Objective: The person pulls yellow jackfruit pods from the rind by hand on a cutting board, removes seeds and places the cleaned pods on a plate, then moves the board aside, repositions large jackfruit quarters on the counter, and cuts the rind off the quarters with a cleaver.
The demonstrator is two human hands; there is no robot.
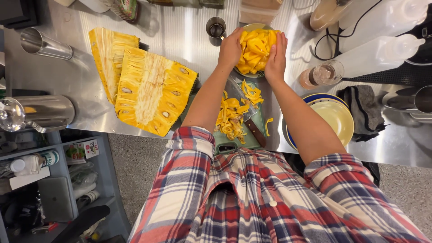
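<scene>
My left hand (231, 47) and my right hand (276, 57) cup a heap of yellow jackfruit pods (256, 48) from both sides, over a round bowl (249, 73) on the steel counter. Below them a green cutting board (250, 140) carries stringy yellow jackfruit scraps (230, 118) and a knife with a brown handle (255, 131). Two large cut jackfruit sections (150, 92) lie to the left, cut faces up, seeds showing.
Stacked yellow and blue plates (335, 118) sit at the right beside a grey cloth (362, 108) and a glass with ice (321, 74). A small metal cup (216, 28) stands behind the bowl. Steel tumblers (45, 43) and a jug (42, 112) are at left.
</scene>
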